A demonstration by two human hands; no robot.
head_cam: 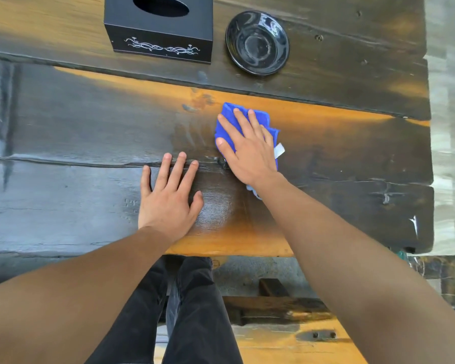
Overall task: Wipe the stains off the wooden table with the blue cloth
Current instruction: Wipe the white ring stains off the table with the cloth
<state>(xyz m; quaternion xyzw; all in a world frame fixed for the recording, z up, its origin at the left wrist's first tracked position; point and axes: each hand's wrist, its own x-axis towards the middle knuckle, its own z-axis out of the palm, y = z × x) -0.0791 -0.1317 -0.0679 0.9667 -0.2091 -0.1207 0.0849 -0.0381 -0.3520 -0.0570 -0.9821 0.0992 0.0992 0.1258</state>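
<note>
The blue cloth (227, 112) lies bunched on the dark wooden table (76, 122), near its middle. My right hand (247, 149) presses flat on top of the cloth, fingers spread, covering most of it; a white tag (279, 150) sticks out at the cloth's right side. My left hand (168, 195) rests flat on the bare wood just left of and nearer than the cloth, fingers apart, holding nothing. A damp, streaked patch (192, 132) shows on the wood left of the cloth, and small dark blotches (201, 101) lie just beyond it.
A black tissue box (159, 30) with a white pattern stands at the far edge, left of centre. A black glossy saucer (258, 42) sits to its right. The table's right end (430, 153) borders a pale floor. A wooden bench (286, 337) lies below the near edge beside my legs.
</note>
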